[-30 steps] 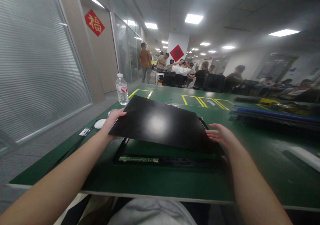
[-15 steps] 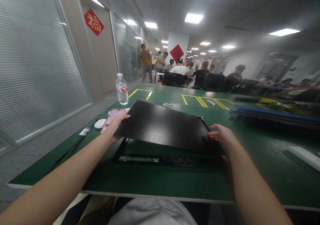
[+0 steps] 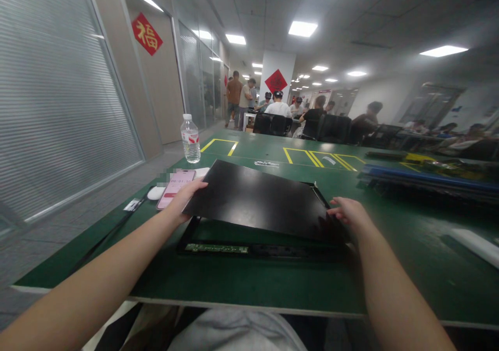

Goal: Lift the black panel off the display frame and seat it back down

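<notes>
On the table (image 3: 390, 268) a frame (image 3: 218, 248) is laid; over it a black panel (image 3: 261, 197) is held tilted, clasped at its side edges by closed fingers of the left hand (image 3: 187, 197) and the right hand (image 3: 351, 213).

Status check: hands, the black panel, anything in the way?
Left hand grips black panel's left edge; right hand at its right edge, grip unclear. Panel tilted, left side raised over black frame. Beside left hand: pink phone.
</notes>
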A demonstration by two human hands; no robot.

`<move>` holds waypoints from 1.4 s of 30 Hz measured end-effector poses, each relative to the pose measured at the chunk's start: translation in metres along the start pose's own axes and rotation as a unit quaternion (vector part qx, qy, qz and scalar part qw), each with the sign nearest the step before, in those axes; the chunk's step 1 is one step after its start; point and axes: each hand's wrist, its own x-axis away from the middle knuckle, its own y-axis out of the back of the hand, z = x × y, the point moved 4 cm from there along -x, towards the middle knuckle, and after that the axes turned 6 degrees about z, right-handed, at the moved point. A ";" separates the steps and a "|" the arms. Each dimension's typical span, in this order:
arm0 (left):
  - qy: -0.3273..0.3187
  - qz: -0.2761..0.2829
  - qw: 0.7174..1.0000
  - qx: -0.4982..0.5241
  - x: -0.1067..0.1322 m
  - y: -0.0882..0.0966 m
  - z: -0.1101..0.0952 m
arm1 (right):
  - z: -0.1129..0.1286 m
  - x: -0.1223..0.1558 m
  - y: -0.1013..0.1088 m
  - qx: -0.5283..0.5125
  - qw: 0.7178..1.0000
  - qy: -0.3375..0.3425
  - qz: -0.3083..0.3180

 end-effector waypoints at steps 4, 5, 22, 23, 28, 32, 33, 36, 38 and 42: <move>-0.007 0.021 1.000 -0.001 0.002 -0.003 0.001 | 0.003 0.004 0.004 0.026 0.999 0.004 -0.041; -0.007 0.027 1.000 -0.001 0.002 -0.004 0.002 | 0.004 0.005 0.004 0.030 0.999 0.008 -0.045; -0.002 0.064 0.998 -0.020 -0.005 0.000 0.016 | 0.004 -0.001 0.006 0.310 0.946 0.062 -0.074; -0.001 0.062 0.998 -0.021 -0.005 0.000 0.016 | 0.005 0.001 0.005 0.317 0.943 0.065 -0.073; -0.002 0.061 0.998 -0.027 -0.006 0.001 0.018 | 0.010 0.007 0.002 0.318 0.943 0.065 -0.069; -0.012 0.044 0.998 -0.039 -0.010 0.005 0.019 | 0.011 0.009 0.002 0.319 0.943 0.063 -0.074; -0.012 0.039 0.998 -0.042 -0.010 0.006 0.020 | 0.011 0.009 0.002 0.322 0.942 0.061 -0.073; -0.010 0.020 0.998 -0.050 -0.009 0.007 0.020 | 0.011 0.008 0.002 0.324 0.941 0.056 -0.074; -0.008 0.004 0.998 -0.054 -0.007 0.007 0.019 | 0.011 0.008 0.002 0.321 0.942 0.055 -0.076; -0.006 -0.003 0.999 -0.050 -0.004 0.003 0.018 | 0.011 0.009 0.002 0.321 0.943 0.053 -0.074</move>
